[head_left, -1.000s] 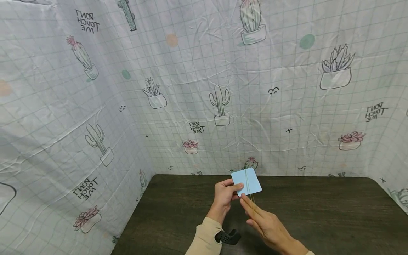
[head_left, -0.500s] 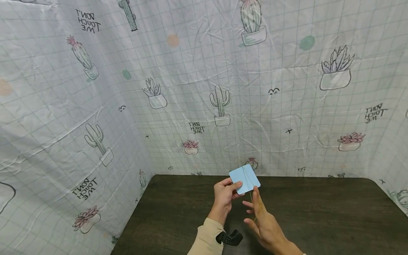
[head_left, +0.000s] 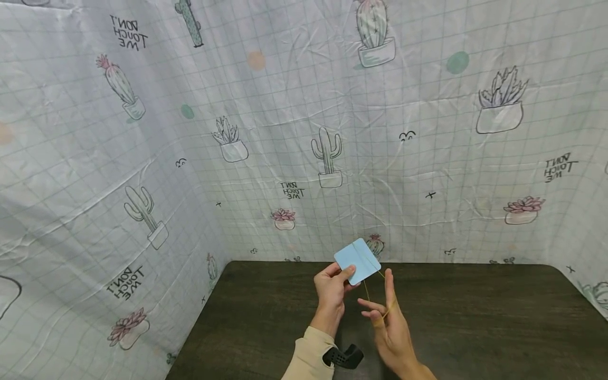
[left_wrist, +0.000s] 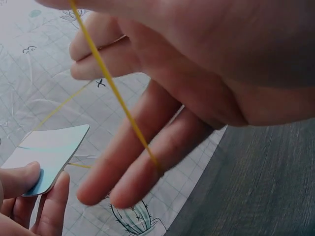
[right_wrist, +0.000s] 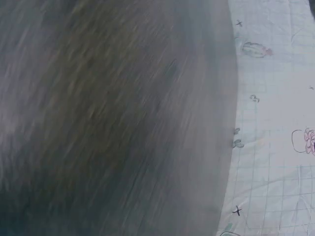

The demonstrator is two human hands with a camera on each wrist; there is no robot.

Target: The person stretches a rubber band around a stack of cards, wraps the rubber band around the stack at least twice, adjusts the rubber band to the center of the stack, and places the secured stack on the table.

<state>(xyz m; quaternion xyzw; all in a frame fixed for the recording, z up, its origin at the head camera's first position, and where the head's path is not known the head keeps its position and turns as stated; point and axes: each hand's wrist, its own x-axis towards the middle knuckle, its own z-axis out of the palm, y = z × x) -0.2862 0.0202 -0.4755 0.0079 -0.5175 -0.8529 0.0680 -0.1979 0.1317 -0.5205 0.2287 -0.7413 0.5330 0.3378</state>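
I have the blue card (head_left: 357, 260) pinched in the left hand (head_left: 331, 290) above the counter (head_left: 475, 316), the yellow band (left_wrist: 118, 96) stretched from it rightward and nearer the wearer, onto the spread fingers of the right hand (head_left: 393, 330).

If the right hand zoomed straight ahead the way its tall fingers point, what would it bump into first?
Probably the cactus curtain. The right hand aims past the edge of the blue card, and the curtain hangs behind; how far away is hard to tell.

Pale cloth walls (head_left: 285, 100) (creased) — gridded, cactus prints (head_left: 326, 153), dark tabletop (head_left: 484, 316)
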